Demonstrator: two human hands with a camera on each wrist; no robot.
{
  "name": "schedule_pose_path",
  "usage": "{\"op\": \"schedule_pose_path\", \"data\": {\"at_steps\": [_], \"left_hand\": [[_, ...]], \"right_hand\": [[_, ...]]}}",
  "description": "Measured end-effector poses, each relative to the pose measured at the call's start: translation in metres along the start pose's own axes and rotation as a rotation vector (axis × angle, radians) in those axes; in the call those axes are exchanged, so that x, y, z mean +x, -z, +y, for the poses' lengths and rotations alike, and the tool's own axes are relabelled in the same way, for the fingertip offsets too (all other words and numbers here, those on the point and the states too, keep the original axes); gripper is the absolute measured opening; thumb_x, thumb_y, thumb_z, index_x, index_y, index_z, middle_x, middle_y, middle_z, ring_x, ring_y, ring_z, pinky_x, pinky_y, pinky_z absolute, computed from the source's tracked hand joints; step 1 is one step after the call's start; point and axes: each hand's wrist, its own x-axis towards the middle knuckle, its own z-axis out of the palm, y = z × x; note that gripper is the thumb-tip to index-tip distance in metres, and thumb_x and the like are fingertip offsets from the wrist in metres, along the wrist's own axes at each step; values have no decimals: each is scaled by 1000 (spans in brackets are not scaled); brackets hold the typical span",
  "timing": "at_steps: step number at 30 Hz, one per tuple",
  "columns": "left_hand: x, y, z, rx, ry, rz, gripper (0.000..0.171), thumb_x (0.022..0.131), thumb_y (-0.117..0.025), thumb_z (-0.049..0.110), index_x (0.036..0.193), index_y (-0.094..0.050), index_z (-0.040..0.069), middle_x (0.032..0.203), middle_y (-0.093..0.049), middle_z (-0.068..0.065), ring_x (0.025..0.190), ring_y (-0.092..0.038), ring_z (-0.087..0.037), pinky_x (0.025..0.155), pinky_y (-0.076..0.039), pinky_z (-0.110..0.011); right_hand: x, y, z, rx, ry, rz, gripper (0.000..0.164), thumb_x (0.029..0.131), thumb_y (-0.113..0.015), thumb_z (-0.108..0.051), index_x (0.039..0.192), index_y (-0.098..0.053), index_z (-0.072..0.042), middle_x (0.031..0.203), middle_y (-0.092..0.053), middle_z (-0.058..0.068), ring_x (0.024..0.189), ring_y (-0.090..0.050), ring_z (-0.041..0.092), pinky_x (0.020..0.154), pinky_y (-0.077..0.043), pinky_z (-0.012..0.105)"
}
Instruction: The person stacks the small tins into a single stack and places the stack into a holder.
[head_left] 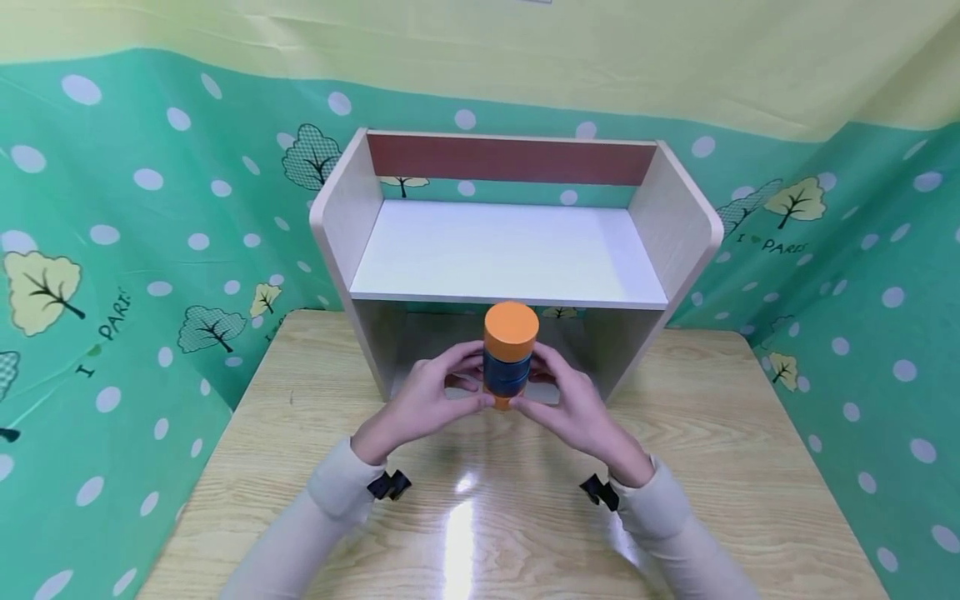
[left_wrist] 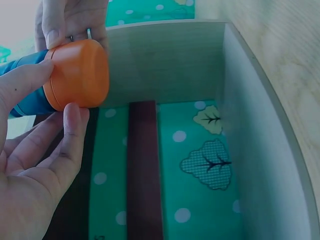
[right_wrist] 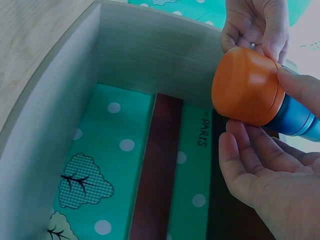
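An orange-and-blue bottle (head_left: 507,372) stands between my two hands, in front of the lower opening of a small shelf unit (head_left: 495,254). Its wide top end is orange, the ringed middle dark blue, and the bottom end orange. From one side my left hand (head_left: 429,402) grips it between thumb and fingers. On the other side my right hand (head_left: 576,410) grips it the same way. Both thumbs touch the near side, low down. In the wrist views, the fingertips of each hand rest against the orange end (left_wrist: 80,75) (right_wrist: 246,87). The bottle is raised above the table.
The shelf unit has pale side panels (head_left: 678,217), a white middle board and a dark red back strip (head_left: 510,158). It stands on a wood-grain table (head_left: 300,400). A green dotted cloth (head_left: 150,217) hangs behind and on both sides.
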Motion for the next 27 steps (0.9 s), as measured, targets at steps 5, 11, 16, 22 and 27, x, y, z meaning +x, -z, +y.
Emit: {"op": "schedule_pose_path", "data": {"at_steps": [5,11,16,22,27], "left_hand": [[3,3,4,2,4,2,69,87,-81,19,146,-48,12,126,-68,-5,97,-69,-13,84,-59,-29],[8,8,8,12,-9,8,68,86,-82,18,145,-48,13,126,-68,-4,96,-68,-10,83,-59,-30],[12,10,12,9,-19,6,69,86,-82,17,146,-48,12,127,-67,-4,97,-68,-11,84,-59,-29],[17,15,18,8,-23,6,70,85,-82,18,146,-48,10,127,-67,-5,99,-68,-12,86,-59,-31],[23,18,24,5,-45,7,69,85,-82,18,145,-49,10,127,-67,-4,100,-67,-12,86,-59,-31]], "right_hand": [[3,5,-4,-2,-6,-6,76,86,-81,-7,149,-39,-7,134,-59,11,117,-61,23,96,-55,44],[8,10,-8,27,3,-14,76,86,-80,-6,150,-38,-9,137,-57,9,119,-59,21,98,-53,44],[11,14,-10,28,28,-4,76,86,-79,-4,150,-38,-8,136,-58,9,119,-60,22,98,-53,41],[16,19,-14,38,34,2,75,87,-78,-3,150,-38,-10,135,-58,9,119,-60,21,97,-54,39],[19,24,-17,26,49,20,76,86,-79,-2,150,-39,-11,134,-60,8,117,-60,20,97,-54,37]]}}
